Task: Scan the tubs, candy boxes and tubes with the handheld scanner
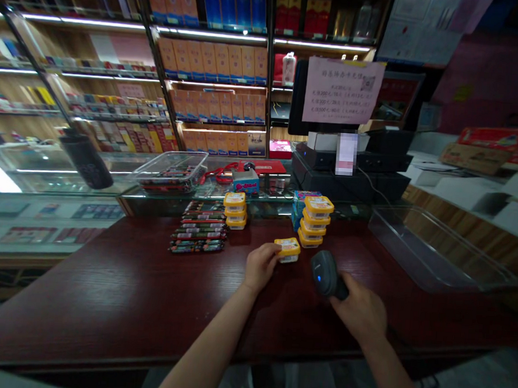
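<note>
My left hand (261, 267) grips the left side of a small plastic tub (288, 250) with a yellow lid, at the middle of the dark red counter. In my right hand (363, 308) is a black barcode scanner (324, 274) with a blue light, its head just right of the tub. Behind the tub rises a stack of yellow-lidded tubs (316, 221). A shorter stack of the same tubs (235, 210) stands to the left, beside rows of thin dark wrapped sticks (200, 231).
A clear plastic bin (440, 252) lies on the right. Further back are a clear tray of sticks (172, 171), a small blue box (246, 182), and a screen bearing a pink paper notice (342, 92). A dark bottle (85, 159) is at the left.
</note>
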The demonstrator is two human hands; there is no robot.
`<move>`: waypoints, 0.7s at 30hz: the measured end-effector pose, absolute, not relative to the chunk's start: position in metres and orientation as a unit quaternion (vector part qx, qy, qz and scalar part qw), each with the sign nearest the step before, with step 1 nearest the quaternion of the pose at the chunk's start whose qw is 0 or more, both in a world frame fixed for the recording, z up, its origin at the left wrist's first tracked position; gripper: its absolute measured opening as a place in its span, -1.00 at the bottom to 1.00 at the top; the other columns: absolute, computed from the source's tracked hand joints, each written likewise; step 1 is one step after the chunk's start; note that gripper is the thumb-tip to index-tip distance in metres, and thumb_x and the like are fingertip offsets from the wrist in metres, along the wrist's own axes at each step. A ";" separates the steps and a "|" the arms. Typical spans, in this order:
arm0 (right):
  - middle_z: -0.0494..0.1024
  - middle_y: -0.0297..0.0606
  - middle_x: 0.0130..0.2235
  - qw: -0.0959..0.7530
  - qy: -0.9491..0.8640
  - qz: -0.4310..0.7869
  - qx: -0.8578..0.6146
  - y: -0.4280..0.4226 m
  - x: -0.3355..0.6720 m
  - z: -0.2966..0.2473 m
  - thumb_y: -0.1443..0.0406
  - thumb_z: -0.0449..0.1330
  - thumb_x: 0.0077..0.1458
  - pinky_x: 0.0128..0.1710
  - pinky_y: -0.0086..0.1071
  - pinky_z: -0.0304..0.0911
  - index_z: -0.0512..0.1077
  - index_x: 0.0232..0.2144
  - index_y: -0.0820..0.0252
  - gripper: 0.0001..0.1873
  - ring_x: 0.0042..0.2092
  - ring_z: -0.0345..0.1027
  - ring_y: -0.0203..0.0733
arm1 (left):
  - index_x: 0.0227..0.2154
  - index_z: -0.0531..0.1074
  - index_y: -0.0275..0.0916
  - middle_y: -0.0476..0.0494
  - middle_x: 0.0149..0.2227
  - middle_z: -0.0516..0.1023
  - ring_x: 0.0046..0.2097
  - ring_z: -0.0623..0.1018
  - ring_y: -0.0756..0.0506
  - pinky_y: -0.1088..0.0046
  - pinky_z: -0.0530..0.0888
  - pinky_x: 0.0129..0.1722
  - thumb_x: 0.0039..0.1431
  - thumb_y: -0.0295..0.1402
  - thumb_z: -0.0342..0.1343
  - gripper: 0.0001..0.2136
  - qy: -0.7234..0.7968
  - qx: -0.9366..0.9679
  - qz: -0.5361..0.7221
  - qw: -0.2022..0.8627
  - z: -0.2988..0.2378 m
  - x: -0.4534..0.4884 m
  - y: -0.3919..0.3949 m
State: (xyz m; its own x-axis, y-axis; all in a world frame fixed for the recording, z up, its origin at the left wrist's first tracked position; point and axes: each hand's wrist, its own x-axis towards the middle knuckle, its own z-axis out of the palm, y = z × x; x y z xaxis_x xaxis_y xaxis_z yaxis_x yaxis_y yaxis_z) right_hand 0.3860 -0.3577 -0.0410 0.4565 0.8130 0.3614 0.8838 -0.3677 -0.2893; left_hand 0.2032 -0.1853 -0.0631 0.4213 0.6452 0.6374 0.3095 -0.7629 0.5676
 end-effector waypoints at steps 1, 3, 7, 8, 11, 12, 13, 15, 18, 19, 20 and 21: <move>0.59 -0.22 -0.30 0.222 -0.511 -0.105 -0.824 -0.359 0.389 -0.045 0.23 0.12 0.00 -0.39 -0.34 0.14 0.41 -0.19 0.12 -0.73 -0.28 0.47 -0.08 | -0.26 0.49 -0.13 -0.13 -0.19 0.58 -0.12 0.55 -0.09 0.36 0.47 -0.07 0.14 -0.35 0.09 -0.87 0.277 0.841 0.427 0.183 -0.062 0.205 -0.188; 0.59 -0.19 -0.28 0.220 -0.502 -0.148 -0.823 -0.360 0.396 -0.054 0.24 0.11 0.00 -0.38 -0.34 0.16 0.40 -0.16 0.16 -0.69 -0.27 0.46 -0.09 | -0.22 0.48 -0.12 -0.14 -0.16 0.57 -0.10 0.54 -0.09 0.35 0.46 -0.06 0.17 -0.32 0.06 -0.84 0.249 0.874 0.378 0.174 -0.062 0.210 -0.192; 0.59 -0.19 -0.24 0.220 -0.492 -0.190 -0.821 -0.362 0.407 -0.070 0.25 0.11 0.01 -0.33 -0.33 0.17 0.40 -0.13 0.19 -0.67 -0.25 0.45 -0.09 | -0.21 0.48 -0.11 -0.16 -0.16 0.55 -0.14 0.54 -0.10 0.37 0.46 -0.11 0.19 -0.29 0.03 -0.82 0.227 0.912 0.316 0.129 -0.063 0.227 -0.196; 0.59 -0.19 -0.24 0.219 -0.490 -0.196 -0.821 -0.362 0.408 -0.072 0.25 0.11 0.01 -0.33 -0.33 0.16 0.40 -0.13 0.19 -0.67 -0.26 0.44 -0.09 | -0.21 0.48 -0.11 -0.15 -0.17 0.54 -0.15 0.54 -0.10 0.38 0.46 -0.13 0.18 -0.28 0.03 -0.83 0.229 0.918 0.302 0.116 -0.063 0.233 -0.196; 0.59 -0.17 -0.24 0.230 -0.484 -0.198 -0.821 -0.362 0.409 -0.073 0.25 0.10 0.01 -0.33 -0.33 0.16 0.41 -0.13 0.19 -0.66 -0.26 0.45 -0.09 | -0.22 0.47 -0.10 -0.13 -0.17 0.52 -0.17 0.53 -0.09 0.42 0.44 -0.15 0.17 -0.28 0.04 -0.84 0.230 0.934 0.259 0.082 -0.063 0.251 -0.197; 0.60 -0.18 -0.24 0.237 -0.482 -0.196 -0.820 -0.362 0.409 -0.073 0.25 0.10 0.02 -0.33 -0.33 0.17 0.41 -0.12 0.19 -0.66 -0.25 0.45 -0.09 | -0.21 0.46 -0.09 -0.12 -0.17 0.52 -0.16 0.52 -0.09 0.43 0.43 -0.16 0.18 -0.29 0.04 -0.84 0.231 0.937 0.251 0.073 -0.063 0.257 -0.197; 0.60 -0.18 -0.23 0.241 -0.480 -0.193 -0.821 -0.363 0.408 -0.072 0.25 0.09 0.03 -0.33 -0.33 0.17 0.41 -0.12 0.18 -0.67 -0.25 0.45 -0.09 | -0.21 0.46 -0.09 -0.12 -0.17 0.51 -0.17 0.52 -0.08 0.44 0.43 -0.16 0.18 -0.30 0.03 -0.84 0.234 0.938 0.248 0.066 -0.064 0.262 -0.197; 0.60 -0.19 -0.24 0.243 -0.482 -0.189 -0.820 -0.363 0.407 -0.070 0.25 0.09 0.04 -0.33 -0.33 0.17 0.41 -0.13 0.18 -0.68 -0.25 0.45 -0.09 | -0.22 0.45 -0.10 -0.11 -0.18 0.50 -0.19 0.51 -0.07 0.45 0.43 -0.18 0.18 -0.32 0.03 -0.85 0.245 0.934 0.253 0.060 -0.066 0.270 -0.199; 0.60 -0.21 -0.25 0.238 -0.496 -0.183 -0.815 -0.365 0.407 -0.069 0.24 0.09 0.04 -0.32 -0.32 0.19 0.41 -0.13 0.17 -0.68 -0.25 0.46 -0.09 | -0.21 0.45 -0.09 -0.12 -0.13 0.49 -0.20 0.51 -0.08 0.44 0.44 -0.22 0.13 -0.29 0.10 -0.83 0.245 0.924 0.283 0.080 -0.067 0.272 -0.201; 0.60 -0.22 -0.25 0.235 -0.501 -0.181 -0.813 -0.365 0.407 -0.069 0.25 0.09 0.03 -0.32 -0.32 0.20 0.41 -0.13 0.16 -0.68 -0.25 0.46 -0.09 | -0.19 0.45 -0.09 -0.13 -0.10 0.48 -0.18 0.51 -0.09 0.43 0.44 -0.21 0.10 -0.25 0.13 -0.80 0.236 0.921 0.297 0.090 -0.066 0.270 -0.201; 0.60 -0.23 -0.24 0.233 -0.506 -0.180 -0.811 -0.366 0.407 -0.070 0.26 0.10 0.03 -0.31 -0.32 0.21 0.42 -0.13 0.15 -0.68 -0.25 0.46 -0.09 | -0.16 0.45 -0.08 -0.13 -0.06 0.47 -0.16 0.51 -0.11 0.42 0.44 -0.19 0.09 -0.22 0.15 -0.76 0.226 0.919 0.308 0.097 -0.064 0.266 -0.200; 0.60 -0.23 -0.23 0.232 -0.512 -0.179 -0.808 -0.366 0.408 -0.072 0.27 0.10 0.02 -0.31 -0.31 0.21 0.42 -0.13 0.15 -0.68 -0.25 0.46 -0.09 | -0.14 0.44 -0.07 -0.14 -0.04 0.46 -0.13 0.50 -0.12 0.40 0.44 -0.16 0.08 -0.19 0.15 -0.73 0.218 0.918 0.316 0.098 -0.061 0.261 -0.197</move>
State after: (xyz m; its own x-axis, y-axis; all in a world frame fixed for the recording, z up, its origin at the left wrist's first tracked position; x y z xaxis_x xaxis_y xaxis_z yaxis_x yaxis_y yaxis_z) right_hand 0.4081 -0.3664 -0.0718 0.4124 0.7433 0.5268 0.9095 -0.3688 -0.1917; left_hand 0.2609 -0.1975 -0.0610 0.7044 0.4628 0.5381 0.3385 -0.8854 0.3185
